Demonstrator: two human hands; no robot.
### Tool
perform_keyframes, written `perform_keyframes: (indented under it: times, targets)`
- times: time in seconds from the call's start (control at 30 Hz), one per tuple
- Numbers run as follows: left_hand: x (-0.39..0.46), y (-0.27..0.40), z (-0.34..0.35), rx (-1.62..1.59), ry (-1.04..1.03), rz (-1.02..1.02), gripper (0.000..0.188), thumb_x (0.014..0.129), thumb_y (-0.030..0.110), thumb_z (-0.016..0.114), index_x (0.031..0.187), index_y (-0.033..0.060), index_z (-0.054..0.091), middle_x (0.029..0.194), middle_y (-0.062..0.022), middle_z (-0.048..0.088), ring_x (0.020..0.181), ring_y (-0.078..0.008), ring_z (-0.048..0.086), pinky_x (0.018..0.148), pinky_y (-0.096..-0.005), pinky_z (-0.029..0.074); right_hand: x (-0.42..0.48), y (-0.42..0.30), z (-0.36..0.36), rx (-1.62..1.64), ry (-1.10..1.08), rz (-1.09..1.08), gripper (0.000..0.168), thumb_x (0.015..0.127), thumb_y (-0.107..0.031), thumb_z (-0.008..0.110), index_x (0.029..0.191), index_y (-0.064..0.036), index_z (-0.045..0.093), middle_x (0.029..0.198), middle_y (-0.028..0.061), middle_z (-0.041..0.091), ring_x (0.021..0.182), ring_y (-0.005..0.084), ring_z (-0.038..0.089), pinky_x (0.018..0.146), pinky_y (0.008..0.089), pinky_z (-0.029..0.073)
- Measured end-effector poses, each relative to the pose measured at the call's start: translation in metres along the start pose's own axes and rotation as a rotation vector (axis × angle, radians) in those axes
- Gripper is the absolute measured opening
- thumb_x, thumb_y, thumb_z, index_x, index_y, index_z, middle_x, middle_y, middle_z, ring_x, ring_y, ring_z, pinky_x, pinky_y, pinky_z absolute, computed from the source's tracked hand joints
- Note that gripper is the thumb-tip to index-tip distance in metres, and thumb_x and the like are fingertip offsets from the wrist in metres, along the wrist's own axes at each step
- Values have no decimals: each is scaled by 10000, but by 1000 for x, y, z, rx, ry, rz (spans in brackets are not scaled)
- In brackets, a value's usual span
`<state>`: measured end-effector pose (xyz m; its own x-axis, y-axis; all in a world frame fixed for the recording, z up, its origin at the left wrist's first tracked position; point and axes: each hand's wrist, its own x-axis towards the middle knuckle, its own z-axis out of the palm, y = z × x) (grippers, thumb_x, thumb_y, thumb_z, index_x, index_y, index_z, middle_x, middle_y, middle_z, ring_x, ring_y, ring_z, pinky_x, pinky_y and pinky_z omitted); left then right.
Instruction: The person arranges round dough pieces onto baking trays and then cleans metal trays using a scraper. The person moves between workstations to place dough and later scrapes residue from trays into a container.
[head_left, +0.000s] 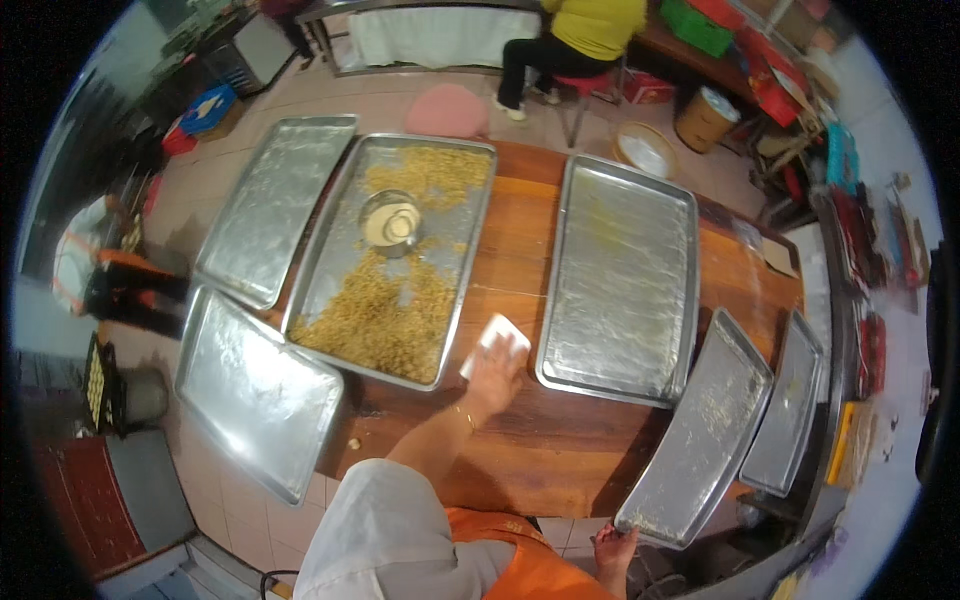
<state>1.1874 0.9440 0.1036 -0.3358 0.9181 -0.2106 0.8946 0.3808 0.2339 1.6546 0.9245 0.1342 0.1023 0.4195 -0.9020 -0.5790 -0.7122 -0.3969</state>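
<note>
My left hand (496, 375) reaches over the wooden table (517, 247) and lies on a white flat piece (498, 328), a scraper or folded cloth; which one is unclear. To its left, a large metal tray (339, 214) holds yellow-brown crumbly food (375, 322) and a round metal bowl (391, 223) with pale contents and a smaller round vessel inside. Another large metal tray (619, 277), nearly bare with yellowish smears, is right of the hand. Low at the right, my right hand (615, 547) grips the near corner of a narrow-looking, crumb-dusted metal tray (701, 442).
Two more metal trays (274, 202) (259, 390) overlap the table's left side; a smaller-looking tray (784, 405) is at far right. A person in yellow (600, 30) sits beyond the table, near a pink round stool (447, 111). Another person (90, 262) stands at left.
</note>
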Motion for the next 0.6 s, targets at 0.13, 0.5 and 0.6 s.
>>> perform_keyframes:
  times: [0.13,0.5,0.6]
  targets:
    - [-53,16,14,-230,-45,93,691,804,312,642,1383,110,326,1458,-201,174,1365,-357,138,1070,-526,137,-27,-3,14,-88,-12,7,622,883,-646,329,968,-63,527,780,61,531,684,196,491,601,331,425]
    - [-39,24,-15,-327,22,-407,937,590,261,827,1364,97,324,1306,-182,309,1231,-351,295,951,-445,296,-52,-18,9,-383,-39,49,625,907,-632,254,963,-70,524,820,45,555,739,201,517,640,340,420]
    - [-29,30,-7,-364,47,-492,921,594,206,816,1363,100,321,1227,-178,357,1173,-343,342,930,-417,320,-45,-25,7,-406,-106,40,601,914,-615,265,954,-77,530,813,37,559,746,192,522,649,334,425]
